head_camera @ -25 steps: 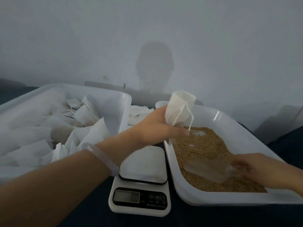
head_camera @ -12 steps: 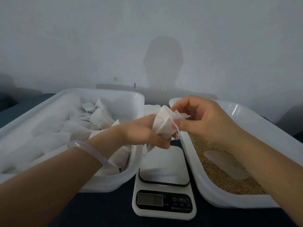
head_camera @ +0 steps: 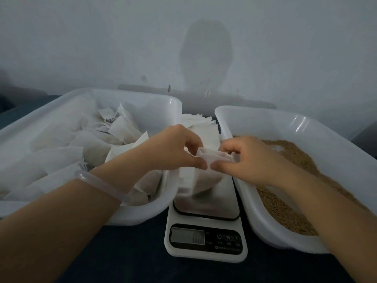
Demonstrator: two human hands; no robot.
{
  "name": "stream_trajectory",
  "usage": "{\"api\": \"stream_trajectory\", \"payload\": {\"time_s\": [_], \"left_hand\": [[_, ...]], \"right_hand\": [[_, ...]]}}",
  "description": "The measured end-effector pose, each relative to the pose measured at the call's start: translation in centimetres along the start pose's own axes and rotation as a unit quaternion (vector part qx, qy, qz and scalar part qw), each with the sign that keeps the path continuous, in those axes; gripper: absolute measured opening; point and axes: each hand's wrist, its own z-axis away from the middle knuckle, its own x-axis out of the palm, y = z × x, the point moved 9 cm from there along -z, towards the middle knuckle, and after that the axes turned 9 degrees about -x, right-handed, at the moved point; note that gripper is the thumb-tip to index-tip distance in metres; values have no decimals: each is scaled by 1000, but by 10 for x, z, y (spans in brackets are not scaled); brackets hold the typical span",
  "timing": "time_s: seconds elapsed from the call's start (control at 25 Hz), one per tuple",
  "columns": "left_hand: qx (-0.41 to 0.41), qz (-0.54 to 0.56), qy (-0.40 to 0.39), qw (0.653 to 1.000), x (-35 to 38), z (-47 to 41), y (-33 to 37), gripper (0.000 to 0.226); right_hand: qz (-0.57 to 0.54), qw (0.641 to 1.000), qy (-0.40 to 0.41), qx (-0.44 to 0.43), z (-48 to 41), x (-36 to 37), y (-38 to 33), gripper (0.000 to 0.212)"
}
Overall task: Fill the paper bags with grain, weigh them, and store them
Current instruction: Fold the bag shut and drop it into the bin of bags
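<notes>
The small white paper bag (head_camera: 205, 179) hangs over the steel platform of the kitchen scale (head_camera: 206, 240), its rounded lower part suggesting grain already inside; whether its bottom touches the platform cannot be told. The left hand (head_camera: 175, 148) pinches the left side of the bag's crumpled mouth between thumb and fingertips, and the right hand (head_camera: 251, 158) pinches the right side, the two thumbs almost meeting. This looks like work on the mouth, probably drawing or folding it closed before weighing. To do it well, keep the bag upright and the mouth above the load, close it with small even pulls from both sides so the thin paper does not tear, then set it down in the middle of the platform and let go fully before reading the display, which is too dim to read here. Just behind the scale lies a stack of flat empty bags (head_camera: 197, 121). The left tub (head_camera: 163, 103) holds many finished bags (head_camera: 114, 127); the right tub (head_camera: 265, 117) holds the loose grain (head_camera: 293, 158), close enough to catch spills.
</notes>
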Motion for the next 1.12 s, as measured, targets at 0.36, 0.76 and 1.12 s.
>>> {"api": "stream_trajectory", "payload": {"time_s": [0.36, 0.76, 1.12], "left_hand": [[51, -16, -26, 998, 10, 5, 11, 12], [29, -34, -2, 999, 11, 1, 6, 18], [25, -5, -22, 999, 15, -1, 1, 48]], "right_hand": [[23, 999, -33, 2, 5, 7, 1, 19], [50, 999, -17, 7, 8, 6, 3, 23], [-9, 999, -12, 31, 7, 10, 6, 56]]}}
